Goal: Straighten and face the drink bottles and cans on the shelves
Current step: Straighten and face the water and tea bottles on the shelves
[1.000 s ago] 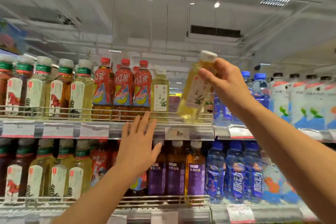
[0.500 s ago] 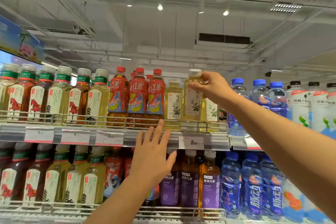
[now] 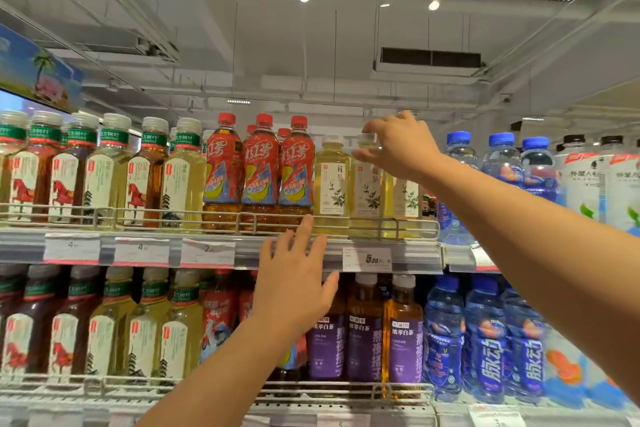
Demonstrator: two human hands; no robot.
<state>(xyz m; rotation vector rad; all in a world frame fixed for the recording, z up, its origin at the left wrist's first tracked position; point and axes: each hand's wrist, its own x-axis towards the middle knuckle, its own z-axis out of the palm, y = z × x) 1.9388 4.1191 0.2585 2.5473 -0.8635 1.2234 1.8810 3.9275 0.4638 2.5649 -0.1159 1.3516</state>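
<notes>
A pale yellow tea bottle (image 3: 367, 191) with a white label stands upright on the top shelf (image 3: 294, 246), between two bottles of the same kind (image 3: 330, 180). My right hand (image 3: 398, 146) grips its white cap and neck from above. My left hand (image 3: 294, 284) is spread with straight fingers in front of the shelf's price rail, its fingertips at the wire guard below the red-capped tea bottles (image 3: 259, 170).
Green-banded tea bottles (image 3: 104, 170) fill the top shelf's left, blue-capped water bottles (image 3: 498, 163) and white bottles (image 3: 585, 180) its right. The lower shelf holds purple-labelled bottles (image 3: 363, 333) and blue drink bottles (image 3: 485, 340). A wire guard (image 3: 408, 225) fronts each shelf.
My right hand has set the tilted yellow bottle down upright into its row and now holds it at the cap. The left hand stays spread at the shelf rail.
</notes>
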